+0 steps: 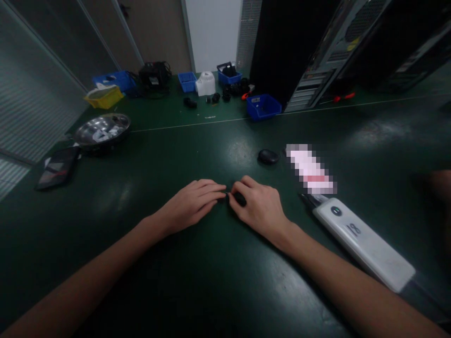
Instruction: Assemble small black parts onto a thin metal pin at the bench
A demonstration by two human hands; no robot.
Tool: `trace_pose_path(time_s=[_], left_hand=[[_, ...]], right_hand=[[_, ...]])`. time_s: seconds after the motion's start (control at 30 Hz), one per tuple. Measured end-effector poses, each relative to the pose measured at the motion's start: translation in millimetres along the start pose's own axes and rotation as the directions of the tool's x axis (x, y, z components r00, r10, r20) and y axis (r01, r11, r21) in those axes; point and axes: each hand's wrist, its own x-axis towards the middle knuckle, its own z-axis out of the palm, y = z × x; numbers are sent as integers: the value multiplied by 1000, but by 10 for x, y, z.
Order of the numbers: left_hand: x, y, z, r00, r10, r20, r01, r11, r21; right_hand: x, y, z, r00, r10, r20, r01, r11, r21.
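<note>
Standing here, landmark is the black mouse on the green table. Small dark part sits nearer the person than the mouse and a bit to its left, between both hands, low over the tabletop. Right hand: fingers curled in, thumb and index pinched on the dark part. Left hand: fingers nearly straight and close together, tips meeting the part's left end; can't tell whether they grip it. The part is dim and half covered by fingers, so its exact shape is unclear to me.

Rest, all from the mouse. Right and nearer the person: white device, long slab, handwritten digits, round dark button, lying slantwise beside the right forearm. Just beyond: blue bin. Farther back and left: white vented cover, with a small blue tray at its left. Well left: steel bowl with crumpled white bits inside, a dark flat item near it on the person's side, a yellow bin behind it. Well right, at the edge of my view: another person's bare skin, blurred.
</note>
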Motion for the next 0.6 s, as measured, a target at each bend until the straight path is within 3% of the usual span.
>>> trace_pose_path(time_s=[0.2, 0.3, 0.4, 0.5, 0.6], left_hand=[[-55, -84, -1, 996, 81, 21, -84, 984, 156], [-296, -223, -48, 1000, 3, -12, -1, 985, 170], [-683, -440, -162, 988, -146, -44, 151, 976, 158], [-1163, -659, -345, 935, -334, -120, 350, 922, 165], [-1693, -850, -546, 822, -531, -206, 567, 794, 219]], right_hand=[[4, -3, -1, 1000, 5, 12, -6, 1000, 25], [-4, 8, 1, 1000, 3, 9, -4, 999, 53], [-14, 19, 12, 1000, 1, 12, -2, 995, 95], [-15, 25, 30, 1000, 6, 11, -8, 992, 123], [-9, 28, 46, 1000, 13, 6, -14, 990, 140]])
